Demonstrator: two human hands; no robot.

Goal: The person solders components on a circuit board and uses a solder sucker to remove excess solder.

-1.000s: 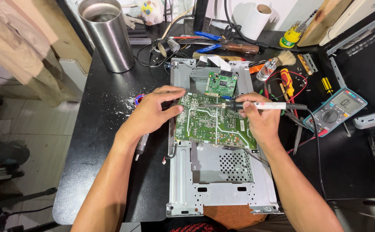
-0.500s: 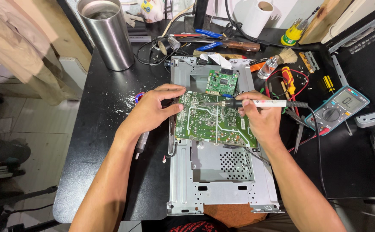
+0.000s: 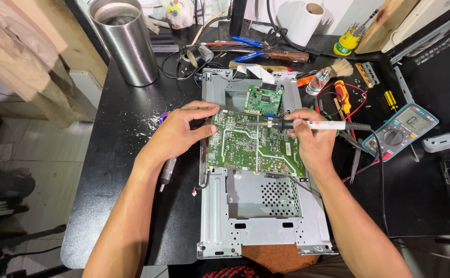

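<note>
the right hand is pinching a soldering iron, its tip touching the green circuit board lying between both hands. the left hand, fingers spread, is pressing the board's edge; a slip could be bridging joints.

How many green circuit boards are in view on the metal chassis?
2. The large circuit board lies across the middle of the metal chassis, with the left hand on its left edge. The small circuit board sits just beyond it. Others may be hidden underneath.
</note>
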